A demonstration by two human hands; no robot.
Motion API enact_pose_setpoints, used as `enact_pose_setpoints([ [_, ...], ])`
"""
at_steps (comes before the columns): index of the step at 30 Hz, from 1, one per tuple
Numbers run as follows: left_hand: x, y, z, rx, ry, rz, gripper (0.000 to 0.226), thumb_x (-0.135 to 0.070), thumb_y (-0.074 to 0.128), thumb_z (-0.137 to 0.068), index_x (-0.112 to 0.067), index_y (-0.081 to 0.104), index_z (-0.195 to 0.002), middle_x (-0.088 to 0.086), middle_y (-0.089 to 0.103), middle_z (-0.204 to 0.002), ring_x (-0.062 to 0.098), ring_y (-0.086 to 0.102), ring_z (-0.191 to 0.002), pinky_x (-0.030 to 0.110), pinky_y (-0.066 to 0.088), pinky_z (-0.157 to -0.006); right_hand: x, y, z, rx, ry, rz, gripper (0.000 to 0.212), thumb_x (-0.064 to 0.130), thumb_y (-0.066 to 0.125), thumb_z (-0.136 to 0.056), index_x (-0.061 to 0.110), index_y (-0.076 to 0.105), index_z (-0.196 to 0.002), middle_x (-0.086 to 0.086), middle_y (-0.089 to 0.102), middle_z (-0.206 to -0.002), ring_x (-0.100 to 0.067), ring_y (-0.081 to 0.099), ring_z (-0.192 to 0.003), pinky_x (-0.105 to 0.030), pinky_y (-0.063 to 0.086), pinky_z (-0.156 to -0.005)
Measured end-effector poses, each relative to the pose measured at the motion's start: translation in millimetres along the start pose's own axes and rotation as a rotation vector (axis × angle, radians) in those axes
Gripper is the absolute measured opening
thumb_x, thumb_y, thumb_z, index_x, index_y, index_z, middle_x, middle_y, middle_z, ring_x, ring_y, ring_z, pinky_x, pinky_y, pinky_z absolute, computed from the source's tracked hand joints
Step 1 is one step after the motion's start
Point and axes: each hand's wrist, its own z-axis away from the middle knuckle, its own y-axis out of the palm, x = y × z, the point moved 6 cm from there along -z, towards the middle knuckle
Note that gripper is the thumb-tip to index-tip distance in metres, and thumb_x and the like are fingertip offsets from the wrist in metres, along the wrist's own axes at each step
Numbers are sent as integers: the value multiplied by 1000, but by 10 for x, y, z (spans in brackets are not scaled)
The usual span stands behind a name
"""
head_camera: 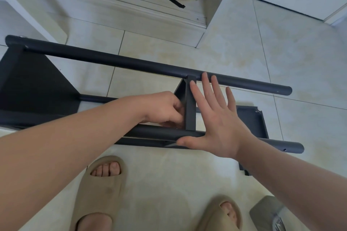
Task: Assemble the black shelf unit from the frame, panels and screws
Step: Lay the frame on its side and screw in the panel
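With the frame [131,62] lying on the floor [281,52], the panel [190,108] should be kept square under the flat, spread right hand [216,124] while fastened by the left hand [163,108], which is curled at the joint, its contents hidden.

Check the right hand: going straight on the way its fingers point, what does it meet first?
The far black tube. The right hand lies flat and open, and its fingertips already overlap that tube in the picture. Depth is unclear, so they may be touching it or just short of it.

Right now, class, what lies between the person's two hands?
In the head view, the black panel, seen edge-on, stands between the left hand and the right hand.
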Motion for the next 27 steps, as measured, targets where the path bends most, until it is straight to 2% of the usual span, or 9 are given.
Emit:
enact_pose_setpoints([
  [2, 8, -1, 10, 9, -3, 20, 14, 1, 67, -83, -9, 75, -76, 10, 73, -76, 19, 67, -71, 34, 56, -77, -1, 2, 0, -3, 3, -3, 126, 99, 32, -65, 32, -26, -155, 4, -40, -159, -18, -38, -146, -53, -15, -121],
  [5, 17, -6, 47, 29, -5, 37, 18, 1, 67, -84, -12, 77, -75, 7, 73, -74, 13, 66, -65, 26, 54, -68, -3, 2, 2, -6, 4, -4, 126, 99, 32, -65, 32, -25, -155, 4, -39, -160, -18, -37, -147, -55, -14, -121],
  [7, 17, -6, 61, 36, -9, 30, 17, 0, 67, -86, -12, 77, -78, 4, 73, -74, 11, 65, -65, 25, 53, -69, -3, 1, 1, -12, 5, -6, 126, 99, 33, -65, 32, -24, -156, 4, -38, -160, -19, -36, -147, -55, -13, -121],
  [11, 4, 15, 69, 47, -35, 38, 19, 1, 66, -86, -13, 76, -76, 5, 72, -76, 17, 65, -70, 28, 52, -71, -3, 4, 6, -19, 4, -7, 126, 98, 34, -66, 32, -24, -156, 5, -38, -160, -18, -35, -148, -56, -12, -122],
  [15, 63, 49, 79, 119, -116, 198, 32, 8, 65, -82, -17, 74, -63, 11, 71, -76, 22, 68, -74, 29, 53, -71, -5, 0, 10, -24, 3, -12, 126, 98, 35, -66, 33, -23, -156, 5, -37, -161, -18, -35, -148, -57, -11, -122],
  [21, 115, 50, 69, 169, -198, 261, 27, 4, 68, -81, -16, 79, -67, 9, 74, -76, 17, 71, -67, 24, 55, -63, -6, -3, 10, -38, -1, -21, 126, 98, 35, -66, 33, -22, -157, 5, -36, -162, -18, -34, -148, -58, -11, -121],
  [27, 129, 54, 64, 190, -203, 306, 17, 1, 70, -81, -11, 81, -76, 12, 76, -84, 19, 73, -73, 25, 56, -67, -13, -2, 11, -49, -2, -19, 126, 99, 34, -65, 31, -19, -158, 4, -34, -162, -19, -32, -149, -58, -9, -122],
])
